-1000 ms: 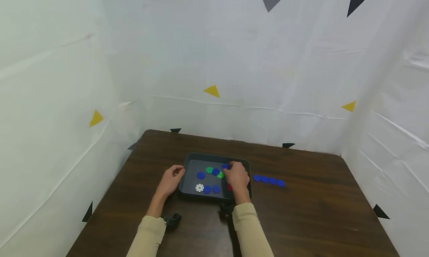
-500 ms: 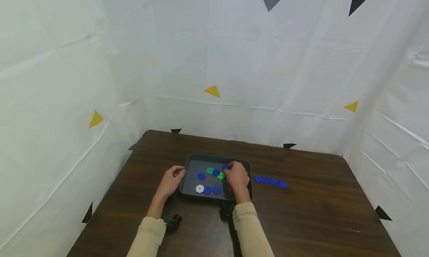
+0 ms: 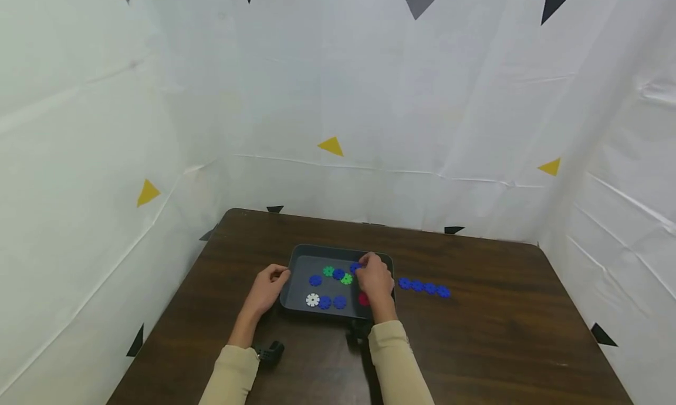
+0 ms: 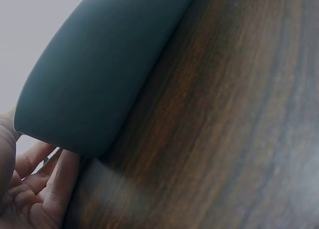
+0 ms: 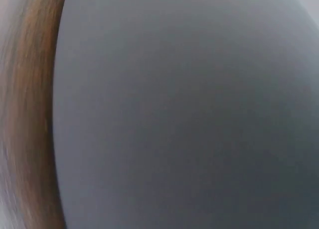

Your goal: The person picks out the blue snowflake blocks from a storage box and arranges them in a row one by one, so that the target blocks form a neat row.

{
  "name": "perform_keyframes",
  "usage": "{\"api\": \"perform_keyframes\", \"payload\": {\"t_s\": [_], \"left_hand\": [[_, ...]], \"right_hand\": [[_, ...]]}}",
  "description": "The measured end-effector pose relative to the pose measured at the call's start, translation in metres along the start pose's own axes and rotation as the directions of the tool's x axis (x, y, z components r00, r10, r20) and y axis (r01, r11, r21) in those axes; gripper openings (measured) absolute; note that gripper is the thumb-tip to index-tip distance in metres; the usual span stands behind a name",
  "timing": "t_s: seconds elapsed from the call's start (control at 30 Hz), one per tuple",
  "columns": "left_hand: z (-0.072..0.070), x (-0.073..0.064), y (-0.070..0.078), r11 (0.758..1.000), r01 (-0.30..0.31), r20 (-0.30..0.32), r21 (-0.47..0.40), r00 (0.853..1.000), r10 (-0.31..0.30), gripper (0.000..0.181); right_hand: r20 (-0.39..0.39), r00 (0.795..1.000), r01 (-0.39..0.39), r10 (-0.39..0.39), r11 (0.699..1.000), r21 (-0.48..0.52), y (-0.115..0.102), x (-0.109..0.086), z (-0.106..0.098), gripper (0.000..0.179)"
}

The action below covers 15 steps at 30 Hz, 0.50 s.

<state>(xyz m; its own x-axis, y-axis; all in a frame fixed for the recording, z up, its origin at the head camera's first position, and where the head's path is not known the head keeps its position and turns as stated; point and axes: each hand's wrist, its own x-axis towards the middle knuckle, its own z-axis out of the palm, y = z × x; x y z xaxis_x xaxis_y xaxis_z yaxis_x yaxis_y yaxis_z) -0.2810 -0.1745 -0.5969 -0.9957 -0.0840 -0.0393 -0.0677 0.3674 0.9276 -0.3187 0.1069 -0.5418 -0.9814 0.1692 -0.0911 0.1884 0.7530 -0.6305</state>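
A dark grey tray (image 3: 301, 263) holds several notched plastic interlocking discs. My left hand (image 3: 267, 287) grips the tray's left edge; in the left wrist view its fingers (image 4: 62, 181) curl at the corner of the tray wall (image 4: 94, 74). Over the tray's right part, my right hand (image 3: 376, 280) pinches a blue disc (image 3: 355, 267) at thumb and fingertips. Left of it lie a green disc (image 3: 328, 271), another blue disc (image 3: 338, 274) and a bright green disc (image 3: 346, 279). Beside the right wrist shows a red disc (image 3: 364, 299). The right wrist view shows only the tray's outer wall (image 5: 174, 109) and some wood.
Near the tray's front sit a white disc (image 3: 313, 300) and two blue discs (image 3: 340, 301); one more blue disc (image 3: 315, 280) lies farther left. On the brown wooden table (image 3: 475, 334), a row of blue discs (image 3: 423, 287) stretches right of the tray. White sheeting (image 3: 338, 88) surrounds the table.
The head view has shifted slightly. My right fingers have moved a little at the blue disc, and more of the red disc shows. My left hand stays at the tray's edge.
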Motion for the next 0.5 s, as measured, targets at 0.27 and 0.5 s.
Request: {"api": "perform_keyframes", "payload": {"t_s": [0.27,0.5], "left_hand": [[0.0,0.001,0.0,1.0,-0.001,-0.007,0.01,1.0,0.001,0.035],[0.001,0.001,0.001,1.0,-0.004,-0.009,0.008,1.0,0.004,0.036]], "right_hand": [[-0.008,1.0,0.029,-0.029,1.0,-0.003,0.004,-0.003,-0.014,0.017],[-0.058,0.996,0.062,-0.062,0.998,0.001,0.007,-0.011,-0.029,0.016]]}}
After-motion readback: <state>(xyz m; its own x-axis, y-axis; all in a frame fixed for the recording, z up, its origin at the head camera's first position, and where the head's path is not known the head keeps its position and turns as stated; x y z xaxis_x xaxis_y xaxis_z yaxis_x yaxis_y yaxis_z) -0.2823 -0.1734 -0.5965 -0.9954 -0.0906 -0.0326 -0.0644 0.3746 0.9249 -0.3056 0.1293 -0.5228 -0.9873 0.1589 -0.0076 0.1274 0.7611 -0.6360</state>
